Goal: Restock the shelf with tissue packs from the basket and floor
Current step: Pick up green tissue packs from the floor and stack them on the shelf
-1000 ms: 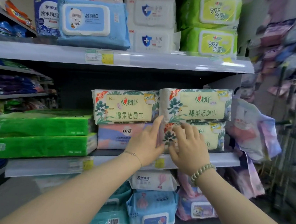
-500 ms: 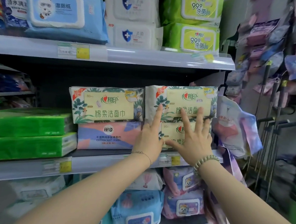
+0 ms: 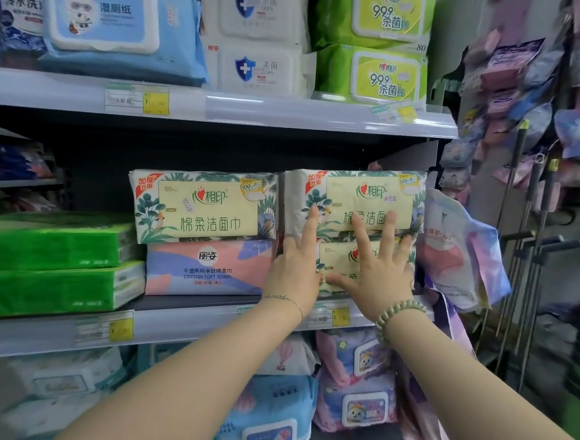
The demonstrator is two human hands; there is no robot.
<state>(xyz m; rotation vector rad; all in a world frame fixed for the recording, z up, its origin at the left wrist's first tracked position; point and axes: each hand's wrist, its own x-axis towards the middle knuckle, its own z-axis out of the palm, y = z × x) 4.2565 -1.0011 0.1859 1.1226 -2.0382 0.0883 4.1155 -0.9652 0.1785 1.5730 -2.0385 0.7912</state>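
Three leaf-print tissue packs [image 3: 369, 194] on the middle shelf [image 3: 178, 322], two stacked at its right end, one atop a pink pack [image 3: 209, 269] beside them. Flat on the stacked fronts, left hand [image 3: 293, 278] and right hand [image 3: 377, 277], fingers straight, pressing, gripping nothing. Likely light, soft, slick-wrapped; best grasped by the short ends.

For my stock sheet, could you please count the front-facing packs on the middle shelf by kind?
Leaf-print packs: 3
Green packs: 2
Pink-and-blue pack: 1
Total: 6
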